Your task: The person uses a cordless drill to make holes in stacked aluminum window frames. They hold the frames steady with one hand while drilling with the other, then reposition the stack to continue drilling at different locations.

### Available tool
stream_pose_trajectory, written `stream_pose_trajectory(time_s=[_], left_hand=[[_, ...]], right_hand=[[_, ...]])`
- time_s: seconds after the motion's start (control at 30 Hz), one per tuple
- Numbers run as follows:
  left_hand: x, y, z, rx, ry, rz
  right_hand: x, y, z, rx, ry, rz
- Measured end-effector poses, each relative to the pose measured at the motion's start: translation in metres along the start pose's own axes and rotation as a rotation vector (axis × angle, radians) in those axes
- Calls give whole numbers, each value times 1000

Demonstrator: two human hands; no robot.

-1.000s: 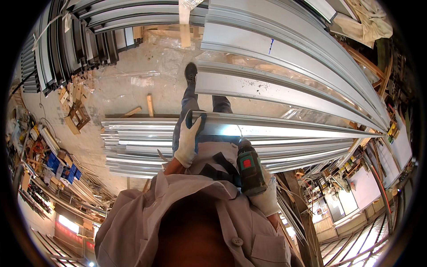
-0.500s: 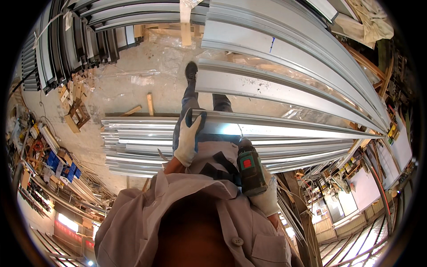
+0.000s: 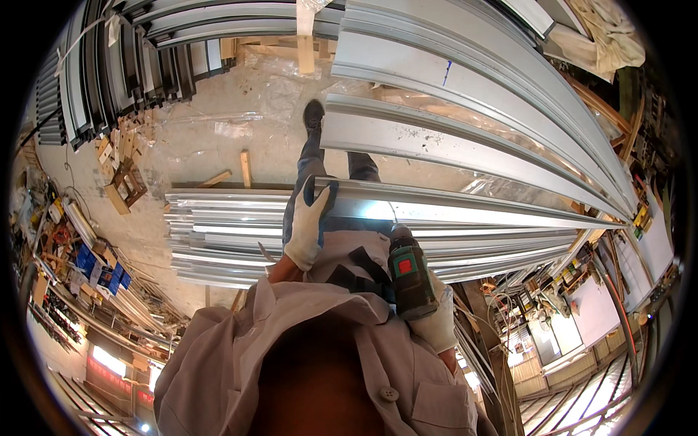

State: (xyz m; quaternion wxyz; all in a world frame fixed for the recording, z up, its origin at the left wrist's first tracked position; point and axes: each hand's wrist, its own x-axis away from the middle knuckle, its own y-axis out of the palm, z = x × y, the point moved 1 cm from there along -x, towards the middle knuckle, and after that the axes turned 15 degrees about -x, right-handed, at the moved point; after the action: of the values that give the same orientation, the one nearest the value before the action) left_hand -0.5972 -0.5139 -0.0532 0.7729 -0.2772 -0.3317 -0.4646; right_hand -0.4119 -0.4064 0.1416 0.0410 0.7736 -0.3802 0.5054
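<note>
My left hand (image 3: 308,227), in a white glove with dark fingertips, is closed on the near end of a long grey metal profile (image 3: 465,208). The profile runs off to the right. My right hand (image 3: 438,324), also gloved, holds a dark green cordless drill (image 3: 413,282) with a red patch on its body. A thin bit points away from me at the lit face of the profile; whether its tip touches the metal I cannot tell. The drill's body hides most of my right fingers.
Several silvery profiles (image 3: 225,251) lie stacked under my arms. Wider grey profiles (image 3: 422,134) stretch away to the right beyond the held one. Dark-edged profiles (image 3: 91,73) stand at far left. Wooden offcuts (image 3: 125,187) and plastic film lie on the floor.
</note>
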Motion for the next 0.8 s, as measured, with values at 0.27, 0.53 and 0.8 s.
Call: stream_pose_trajectory(time_s=[0.27, 0.53, 0.8], left_hand=[[-5, 2, 11, 194, -198, 6], [2, 2, 14, 118, 34, 2], [-1, 3, 10, 114, -127, 19]], right_hand=[[-1, -2, 2, 41, 2, -25], [-1, -1, 4, 25, -3, -22], [1, -3, 9, 81, -26, -49]])
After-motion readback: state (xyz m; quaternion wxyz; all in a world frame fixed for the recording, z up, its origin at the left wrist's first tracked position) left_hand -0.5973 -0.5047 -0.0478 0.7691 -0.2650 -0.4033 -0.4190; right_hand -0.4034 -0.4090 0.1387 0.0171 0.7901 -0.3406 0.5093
